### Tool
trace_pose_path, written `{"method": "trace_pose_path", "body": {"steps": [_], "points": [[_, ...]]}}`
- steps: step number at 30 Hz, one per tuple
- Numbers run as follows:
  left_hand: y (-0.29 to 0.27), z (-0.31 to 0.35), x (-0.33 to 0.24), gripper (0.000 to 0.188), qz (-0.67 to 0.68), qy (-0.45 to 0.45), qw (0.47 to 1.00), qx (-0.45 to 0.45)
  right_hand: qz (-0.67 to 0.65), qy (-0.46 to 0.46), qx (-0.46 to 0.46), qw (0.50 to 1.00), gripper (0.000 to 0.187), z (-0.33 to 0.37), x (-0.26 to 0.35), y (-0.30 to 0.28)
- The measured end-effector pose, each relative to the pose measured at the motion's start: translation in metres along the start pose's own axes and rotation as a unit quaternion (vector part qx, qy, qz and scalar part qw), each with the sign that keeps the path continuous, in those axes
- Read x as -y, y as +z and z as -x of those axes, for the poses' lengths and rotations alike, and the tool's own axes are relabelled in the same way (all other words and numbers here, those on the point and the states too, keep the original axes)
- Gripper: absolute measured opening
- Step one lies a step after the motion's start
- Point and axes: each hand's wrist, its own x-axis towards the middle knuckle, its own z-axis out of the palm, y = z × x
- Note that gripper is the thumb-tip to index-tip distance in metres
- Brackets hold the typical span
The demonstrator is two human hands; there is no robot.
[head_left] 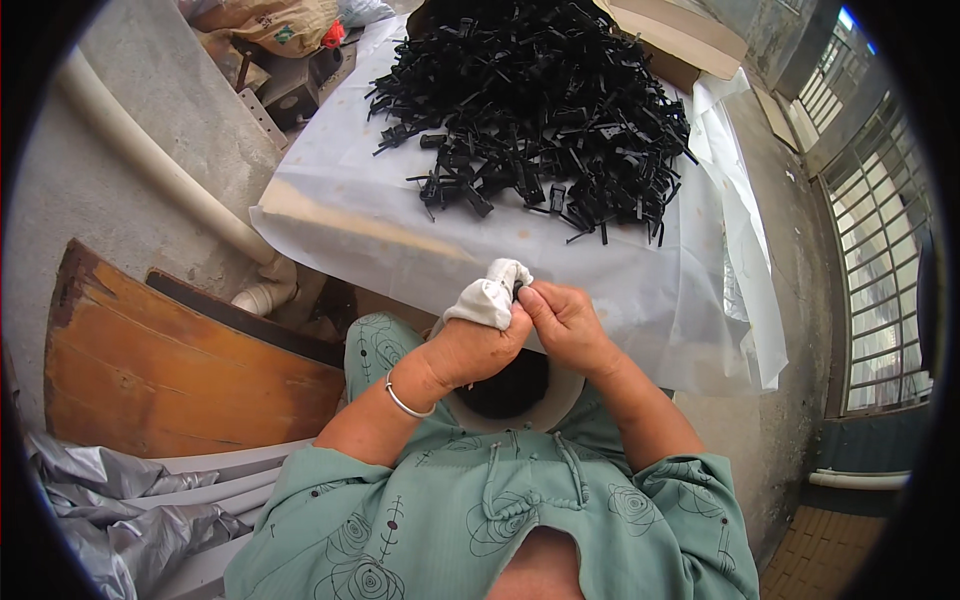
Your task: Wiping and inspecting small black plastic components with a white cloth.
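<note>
In front of my lap, just short of the table's near edge, both hands come together. My left hand (468,348) has white cloth (487,301) over its fingers and is closed around a small black plastic part (517,289), mostly hidden. Thumb and fingers of my right hand (573,325) pinch the same part from the right. Beyond them, a large heap of small black plastic parts (540,115) with thin tails lies on the table (610,285), which is covered by a whitish plastic sheet. Below my hands, between my knees, stands a round pale-rimmed container (570,395) with a dark inside.
An open cardboard box (690,35) sits behind the heap. To the left are a worn wooden board (180,360), a pale pipe (150,150) and silver sheeting (110,510). Sacks (265,25) and metal pieces lie at the far left. A barred window (880,250) is on the right.
</note>
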Motion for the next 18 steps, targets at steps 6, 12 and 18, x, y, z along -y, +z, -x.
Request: {"method": "trace_pose_path", "body": {"steps": [6,12,18], "points": [[-0.028,-0.001,0.004,0.032,-0.19,-0.021,0.96,0.204,0.387,-0.012,-0.154,0.909,0.011,-0.022,-0.006,-0.072],[-0.01,-0.003,0.003,0.026,-0.125,0.03,0.991,0.033,0.53,-0.007,-0.13,0.838,0.011,-0.038,-0.025,-0.084],[0.011,-0.023,0.0,0.025,-0.015,0.022,0.996,-0.08,0.476,-0.155,-0.136,0.855,0.012,-0.018,-0.014,-0.06]]}}
